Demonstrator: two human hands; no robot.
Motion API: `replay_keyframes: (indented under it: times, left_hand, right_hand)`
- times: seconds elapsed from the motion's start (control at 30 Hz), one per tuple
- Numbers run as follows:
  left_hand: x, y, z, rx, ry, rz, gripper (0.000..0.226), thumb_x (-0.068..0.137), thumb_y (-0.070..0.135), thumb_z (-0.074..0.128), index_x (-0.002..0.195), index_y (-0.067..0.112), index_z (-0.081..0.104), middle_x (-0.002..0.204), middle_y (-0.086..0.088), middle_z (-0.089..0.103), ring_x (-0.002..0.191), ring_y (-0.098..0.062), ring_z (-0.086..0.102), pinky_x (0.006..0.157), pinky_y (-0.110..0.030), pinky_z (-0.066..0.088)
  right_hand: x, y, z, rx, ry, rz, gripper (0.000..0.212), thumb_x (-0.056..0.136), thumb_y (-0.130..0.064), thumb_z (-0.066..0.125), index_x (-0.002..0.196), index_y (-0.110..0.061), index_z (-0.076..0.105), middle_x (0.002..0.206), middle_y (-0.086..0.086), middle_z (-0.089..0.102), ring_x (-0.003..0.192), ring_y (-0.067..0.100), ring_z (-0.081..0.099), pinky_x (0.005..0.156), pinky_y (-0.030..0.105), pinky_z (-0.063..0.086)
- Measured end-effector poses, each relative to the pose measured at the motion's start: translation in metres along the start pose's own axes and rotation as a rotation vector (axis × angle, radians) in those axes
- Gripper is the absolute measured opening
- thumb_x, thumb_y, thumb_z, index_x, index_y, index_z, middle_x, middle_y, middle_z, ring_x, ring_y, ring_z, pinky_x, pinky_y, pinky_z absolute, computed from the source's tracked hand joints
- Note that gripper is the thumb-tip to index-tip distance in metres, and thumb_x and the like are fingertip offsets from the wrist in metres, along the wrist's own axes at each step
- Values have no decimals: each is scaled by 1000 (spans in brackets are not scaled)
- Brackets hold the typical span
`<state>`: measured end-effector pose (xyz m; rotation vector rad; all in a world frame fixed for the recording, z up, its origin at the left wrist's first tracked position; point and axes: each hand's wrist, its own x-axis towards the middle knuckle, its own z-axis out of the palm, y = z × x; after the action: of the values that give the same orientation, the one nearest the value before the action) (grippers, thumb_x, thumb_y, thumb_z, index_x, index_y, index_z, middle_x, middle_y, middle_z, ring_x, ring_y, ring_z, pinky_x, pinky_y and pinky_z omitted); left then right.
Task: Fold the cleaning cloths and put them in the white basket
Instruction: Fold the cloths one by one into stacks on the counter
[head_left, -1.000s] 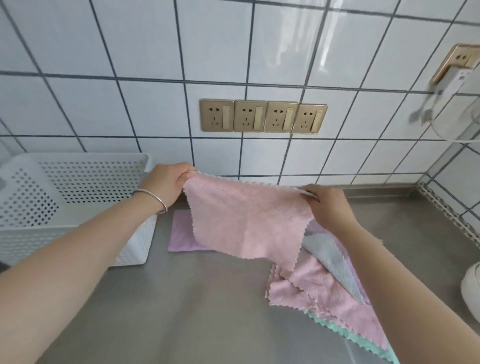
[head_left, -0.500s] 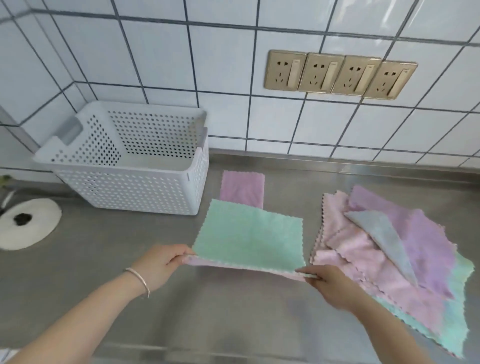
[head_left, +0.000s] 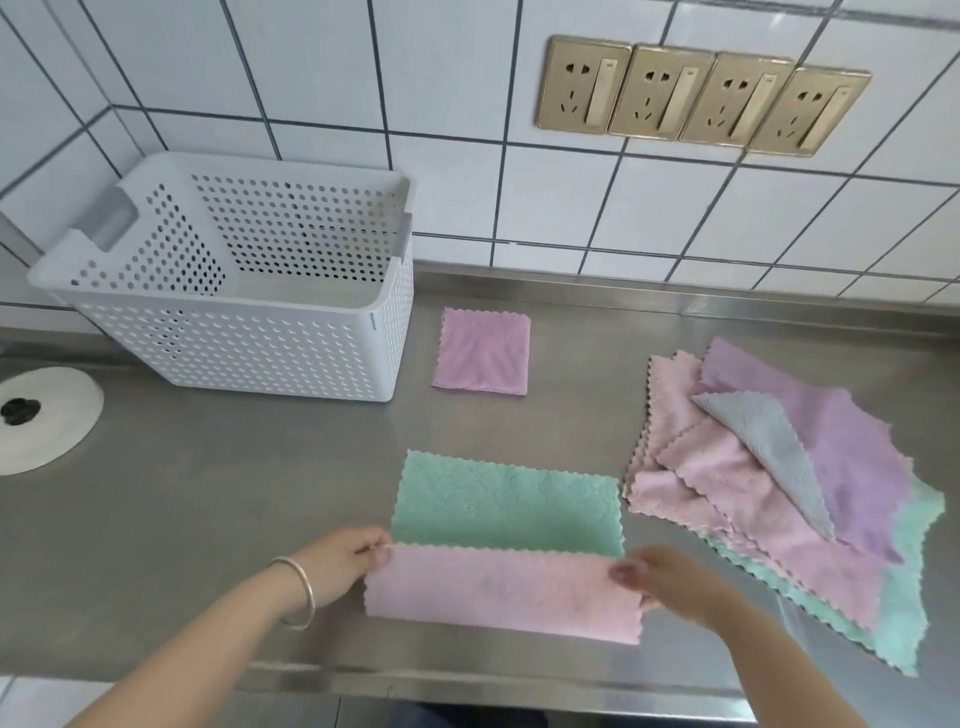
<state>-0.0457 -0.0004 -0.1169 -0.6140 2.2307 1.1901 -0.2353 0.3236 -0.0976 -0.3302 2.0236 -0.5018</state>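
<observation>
A two-sided cloth, pink on one face and green on the other, lies on the steel counter in front of me. Its near edge is turned over, so a pink band covers the near half of the green face. My left hand pinches the left end of that pink edge. My right hand pinches the right end. A folded purple cloth lies further back, just right of the white perforated basket. A loose pile of cloths in pink, purple, grey and green sits at the right.
The steel counter ends close to me at its front edge. A white round object lies at the far left. Several gold wall sockets are set in the tiled wall behind.
The cloth was held up in the air pink side toward me, then laid flat green side up. Both hands now fold its near edge away from me.
</observation>
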Motion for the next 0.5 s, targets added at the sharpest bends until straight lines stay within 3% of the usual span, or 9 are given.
replay_keyframes:
  times: [0.1, 0.17, 0.23, 0.3, 0.37, 0.5]
  left_hand:
    - [23, 15, -5, -259, 165, -9, 26, 92, 19, 49, 66, 20, 50, 66, 4, 47, 67, -14, 39, 67, -28, 28]
    - [42, 26, -6, -300, 271, -40, 23, 92, 19, 49, 69, 20, 54, 65, 0, 50, 66, -17, 42, 66, -28, 29]
    - [58, 35, -5, -191, 363, -92, 17, 94, 19, 45, 93, 14, 61, 82, -10, 61, 76, -24, 55, 69, -29, 37]
    - [68, 43, -5, -72, 432, -142, 28, 95, 22, 43, 116, 12, 57, 107, -17, 65, 98, -31, 60, 80, -29, 42]
    - [76, 47, -5, 29, 452, -148, 29, 96, 23, 40, 119, 10, 55, 116, -19, 63, 106, -33, 58, 84, -30, 42]
    - [94, 43, -9, 150, 440, -189, 27, 97, 23, 37, 111, 7, 53, 111, -24, 63, 104, -37, 57, 79, -32, 41]
  right_hand:
    - [19, 1, -2, 435, 214, 9, 19, 90, -23, 59, 93, -6, 66, 93, 8, 69, 86, 25, 65, 80, 35, 53]
    - [30, -4, 0, 535, 339, 14, 17, 90, -18, 58, 90, -3, 67, 77, 5, 67, 73, 22, 59, 69, 32, 49]
    - [37, -9, 1, 456, 454, 16, 17, 91, -16, 55, 79, -6, 63, 65, 2, 56, 65, 19, 48, 57, 26, 36]
    - [46, -10, 1, 364, 531, 25, 20, 91, -17, 53, 76, -5, 59, 63, 4, 51, 64, 19, 44, 54, 27, 29]
    - [53, -10, 0, 294, 569, 39, 22, 91, -19, 52, 76, -3, 56, 61, 4, 49, 62, 19, 43, 53, 28, 28]
    - [67, -10, -5, 195, 600, 65, 27, 90, -26, 52, 69, -9, 49, 58, 2, 50, 60, 19, 43, 51, 27, 28]
